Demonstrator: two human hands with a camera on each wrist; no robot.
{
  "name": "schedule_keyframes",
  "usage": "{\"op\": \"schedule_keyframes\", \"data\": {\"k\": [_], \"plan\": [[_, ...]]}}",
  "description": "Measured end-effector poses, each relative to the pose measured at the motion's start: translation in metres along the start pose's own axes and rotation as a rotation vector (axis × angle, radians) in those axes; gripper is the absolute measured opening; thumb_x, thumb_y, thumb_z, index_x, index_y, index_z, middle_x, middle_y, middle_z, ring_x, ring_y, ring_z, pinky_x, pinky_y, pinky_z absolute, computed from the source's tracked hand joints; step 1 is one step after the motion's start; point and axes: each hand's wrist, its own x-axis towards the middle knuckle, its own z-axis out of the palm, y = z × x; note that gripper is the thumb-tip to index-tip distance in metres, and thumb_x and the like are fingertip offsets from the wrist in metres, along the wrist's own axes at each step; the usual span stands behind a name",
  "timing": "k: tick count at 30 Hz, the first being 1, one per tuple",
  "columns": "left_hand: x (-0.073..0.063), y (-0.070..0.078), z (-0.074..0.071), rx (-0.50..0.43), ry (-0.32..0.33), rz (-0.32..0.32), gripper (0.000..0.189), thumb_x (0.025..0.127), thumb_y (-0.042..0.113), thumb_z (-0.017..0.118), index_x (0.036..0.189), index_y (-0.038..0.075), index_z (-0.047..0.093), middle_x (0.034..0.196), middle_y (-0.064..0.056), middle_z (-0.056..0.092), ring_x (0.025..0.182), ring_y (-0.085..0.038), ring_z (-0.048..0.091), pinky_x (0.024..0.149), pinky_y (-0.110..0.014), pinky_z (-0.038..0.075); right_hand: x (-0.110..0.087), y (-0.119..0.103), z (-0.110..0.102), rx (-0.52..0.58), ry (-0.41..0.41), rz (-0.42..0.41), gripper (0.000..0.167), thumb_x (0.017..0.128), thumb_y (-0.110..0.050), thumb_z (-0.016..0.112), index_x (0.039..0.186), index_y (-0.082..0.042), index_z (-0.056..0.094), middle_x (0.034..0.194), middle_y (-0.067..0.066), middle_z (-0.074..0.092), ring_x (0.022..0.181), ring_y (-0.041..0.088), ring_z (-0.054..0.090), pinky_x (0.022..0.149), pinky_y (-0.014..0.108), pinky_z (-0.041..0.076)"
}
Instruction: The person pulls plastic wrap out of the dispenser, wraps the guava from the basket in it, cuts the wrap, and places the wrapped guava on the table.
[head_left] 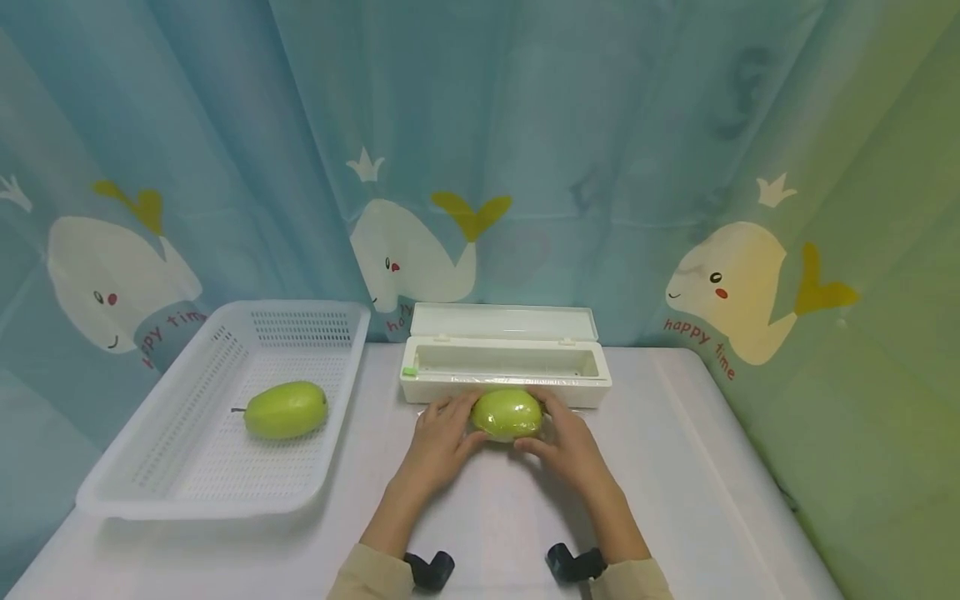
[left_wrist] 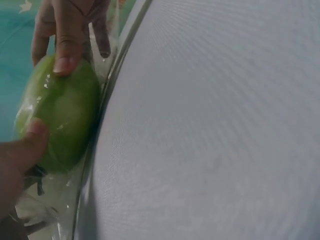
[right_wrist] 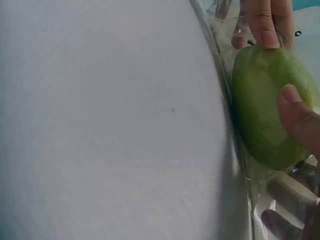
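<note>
A: State of the hands?
B: Left hand (head_left: pixel 438 437) curves round the left end of a green oval fruit (head_left: pixel 507 414), thumb pressed on the near side. Right hand (head_left: pixel 567 443) mirrors it at the right end. Fingers of each stand bent and parted, gripping the fruit between the two hands.
A: Surface of the fruit?
B: Glossy; clear film (right_wrist: pixel 262 187) lies over it and spreads around both ends.
A: Location?
B: Just on the near side of a white film dispenser (head_left: pixel 585 395), lid raised at the far side. At left, a white plastic basket (head_left: pixel 195 508) holds a second green fruit (head_left: pixel 287 410), stem pointing left.
</note>
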Motion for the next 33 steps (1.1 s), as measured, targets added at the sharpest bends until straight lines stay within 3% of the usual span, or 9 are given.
{"op": "schedule_keyframes", "data": {"k": [9, 13, 16, 19, 23, 27, 30, 33], "plan": [[0.000, -0.001, -0.001, -0.014, -0.036, -0.036, 0.070, 0.090, 0.036, 0.070, 0.151, 0.018, 0.042, 0.150, -0.004, 0.050, 0.134, -0.038, 0.043, 0.110, -0.059, 0.034, -0.005, 0.000, 0.000, -0.014, -0.092, 0.156, 0.088, 0.074, -0.032, 0.087, 0.149, -0.022, 0.041, 0.143, 0.011, 0.056, 0.129, 0.044, 0.048, 0.102, 0.065, 0.042], [0.000, 0.004, -0.004, -0.024, -0.041, -0.055, 0.071, 0.090, 0.036, 0.072, 0.150, 0.014, 0.042, 0.150, -0.008, 0.049, 0.135, -0.040, 0.041, 0.110, -0.061, 0.033, -0.005, -0.003, 0.000, -0.047, -0.112, 0.199, 0.088, 0.076, -0.030, 0.087, 0.149, -0.020, 0.040, 0.139, 0.016, 0.057, 0.129, 0.041, 0.045, 0.100, 0.065, 0.041], [-0.001, 0.013, -0.007, 0.021, -0.041, -0.058, 0.082, 0.085, 0.041, 0.078, 0.151, 0.012, 0.041, 0.150, -0.013, 0.046, 0.136, -0.041, 0.038, 0.110, -0.061, 0.033, -0.005, -0.007, -0.001, -0.082, -0.112, 0.222, 0.088, 0.075, -0.030, 0.087, 0.149, -0.021, 0.042, 0.137, 0.014, 0.059, 0.127, 0.037, 0.046, 0.098, 0.063, 0.041], [-0.002, 0.027, -0.012, 0.088, 0.022, -0.046, 0.092, 0.079, 0.045, 0.082, 0.153, 0.011, 0.039, 0.147, -0.015, 0.044, 0.134, -0.040, 0.039, 0.108, -0.059, 0.036, -0.005, -0.010, -0.002, -0.104, -0.100, 0.221, 0.088, 0.073, -0.029, 0.089, 0.149, -0.022, 0.045, 0.138, 0.008, 0.060, 0.125, 0.033, 0.047, 0.097, 0.061, 0.041], [0.000, 0.047, -0.013, 0.144, 0.128, 0.050, 0.083, 0.081, 0.043, 0.081, 0.148, 0.011, 0.046, 0.141, -0.015, 0.050, 0.128, -0.036, 0.046, 0.104, -0.054, 0.043, -0.004, -0.011, -0.004, -0.113, -0.076, 0.195, 0.088, 0.070, -0.025, 0.091, 0.147, -0.021, 0.048, 0.138, 0.004, 0.061, 0.123, 0.033, 0.048, 0.098, 0.061, 0.043], [0.005, 0.056, -0.004, 0.176, 0.069, 0.116, 0.072, 0.086, 0.045, 0.075, 0.144, 0.010, 0.051, 0.145, -0.013, 0.050, 0.129, -0.035, 0.047, 0.104, -0.050, 0.046, -0.004, -0.012, -0.011, -0.152, -0.079, 0.158, 0.089, 0.071, -0.028, 0.090, 0.148, -0.017, 0.047, 0.144, 0.008, 0.056, 0.128, 0.038, 0.046, 0.101, 0.063, 0.042], [0.009, 0.056, 0.003, 0.179, 0.037, 0.090, 0.070, 0.085, 0.046, 0.076, 0.141, 0.011, 0.052, 0.144, -0.010, 0.051, 0.129, -0.036, 0.048, 0.105, -0.049, 0.046, -0.005, -0.016, -0.022, -0.208, -0.079, 0.140, 0.090, 0.072, -0.032, 0.089, 0.149, -0.017, 0.046, 0.146, 0.011, 0.052, 0.128, 0.040, 0.047, 0.100, 0.061, 0.044], [0.014, 0.054, 0.005, 0.155, 0.065, 0.055, 0.066, 0.082, 0.044, 0.080, 0.135, 0.014, 0.055, 0.138, -0.007, 0.055, 0.125, -0.035, 0.051, 0.102, -0.049, 0.048, -0.006, -0.025, -0.037, -0.236, -0.036, 0.145, 0.073, 0.075, -0.029, 0.087, 0.140, -0.014, 0.055, 0.133, 0.014, 0.060, 0.116, 0.037, 0.056, 0.092, 0.056, 0.049]]}}
